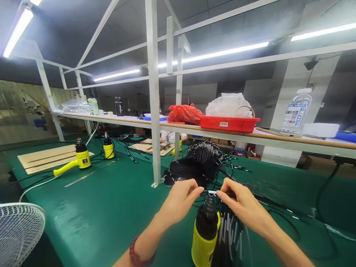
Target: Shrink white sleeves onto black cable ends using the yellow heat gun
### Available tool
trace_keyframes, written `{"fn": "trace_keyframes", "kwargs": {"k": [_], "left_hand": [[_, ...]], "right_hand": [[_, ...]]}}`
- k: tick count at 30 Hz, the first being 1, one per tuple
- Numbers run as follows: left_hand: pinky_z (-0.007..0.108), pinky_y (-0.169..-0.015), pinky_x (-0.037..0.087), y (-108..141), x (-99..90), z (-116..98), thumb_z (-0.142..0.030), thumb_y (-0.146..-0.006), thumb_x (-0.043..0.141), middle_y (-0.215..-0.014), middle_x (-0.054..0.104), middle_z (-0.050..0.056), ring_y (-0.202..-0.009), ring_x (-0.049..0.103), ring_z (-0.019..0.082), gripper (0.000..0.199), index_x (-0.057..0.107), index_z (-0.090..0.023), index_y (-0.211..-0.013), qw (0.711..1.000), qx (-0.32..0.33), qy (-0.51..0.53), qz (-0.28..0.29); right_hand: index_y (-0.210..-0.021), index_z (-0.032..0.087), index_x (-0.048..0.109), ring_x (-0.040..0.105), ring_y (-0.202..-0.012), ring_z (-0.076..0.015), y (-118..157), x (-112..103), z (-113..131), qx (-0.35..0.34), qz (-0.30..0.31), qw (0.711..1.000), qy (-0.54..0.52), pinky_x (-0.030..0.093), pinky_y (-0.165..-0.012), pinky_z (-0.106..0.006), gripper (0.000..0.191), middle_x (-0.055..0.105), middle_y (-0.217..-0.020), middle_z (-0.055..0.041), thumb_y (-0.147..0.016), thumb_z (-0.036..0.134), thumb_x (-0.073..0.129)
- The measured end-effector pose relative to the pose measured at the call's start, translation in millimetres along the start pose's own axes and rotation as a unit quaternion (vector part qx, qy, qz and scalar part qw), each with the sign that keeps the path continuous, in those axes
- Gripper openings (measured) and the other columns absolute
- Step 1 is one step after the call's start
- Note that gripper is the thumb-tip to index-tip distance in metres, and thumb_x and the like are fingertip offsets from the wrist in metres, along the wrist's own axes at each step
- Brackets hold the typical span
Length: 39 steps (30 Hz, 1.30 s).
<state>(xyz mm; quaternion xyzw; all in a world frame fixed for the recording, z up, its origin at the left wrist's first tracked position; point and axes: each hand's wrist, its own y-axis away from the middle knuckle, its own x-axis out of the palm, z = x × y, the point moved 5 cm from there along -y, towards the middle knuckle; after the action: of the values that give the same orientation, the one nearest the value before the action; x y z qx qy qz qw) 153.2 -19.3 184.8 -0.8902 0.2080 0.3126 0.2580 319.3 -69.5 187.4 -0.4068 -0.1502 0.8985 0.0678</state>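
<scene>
A black cable with a short white sleeve (212,192) is stretched level between my two hands. My left hand (182,198) pinches it on the left of the sleeve, thumb against fingers. On the other side my right hand (241,202) pinches it near the sleeve's right end. Just below the sleeve, a yellow and black heat gun (205,231) stands upright with its nozzle pointing up. Several grey-tipped cables (232,231) lie beside the heat gun, under my right hand. Behind my hands sits a large bundle of black cables (191,165).
A white post (154,111) rises from the green table (111,215) left of the bundle. Further left stand two more heat guns (83,157) near wooden boards (44,159). A shelf carries a red tray (228,124) and a bottle (298,111). A fan (20,233) is at lower left.
</scene>
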Motion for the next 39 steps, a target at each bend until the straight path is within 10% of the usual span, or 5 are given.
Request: {"fn": "trace_keyframes", "kwargs": {"k": [24,39], "left_hand": [[0.023,-0.063,0.040,-8,1.8,8,-0.031,-0.083,0.059,-0.074,0.062,-0.001,-0.072,0.055,0.014,0.014,0.058,-0.018,-0.078,0.998,0.002,0.056,-0.028],[0.022,-0.056,0.035,-8,2.8,6,-0.040,-0.092,0.044,-0.062,0.059,-0.002,-0.060,0.052,0.012,0.037,0.057,-0.017,-0.067,1.000,0.010,0.017,-0.009]], "right_hand": [[-0.078,0.019,0.061,0.050,-0.062,-0.0153,-3,-2,-8,0.019,0.048,0.999,0.001,0.035,-0.056,-0.027,0.030,0.060,-0.070,-0.0008,-0.088,0.041,0.043],[-0.075,0.020,0.066,0.053,-0.062,-0.0157,-1,-8,-5,0.012,0.023,1.000,0.006,0.036,-0.057,-0.027,0.028,0.066,-0.070,-0.0010,-0.085,0.039,0.049]]}}
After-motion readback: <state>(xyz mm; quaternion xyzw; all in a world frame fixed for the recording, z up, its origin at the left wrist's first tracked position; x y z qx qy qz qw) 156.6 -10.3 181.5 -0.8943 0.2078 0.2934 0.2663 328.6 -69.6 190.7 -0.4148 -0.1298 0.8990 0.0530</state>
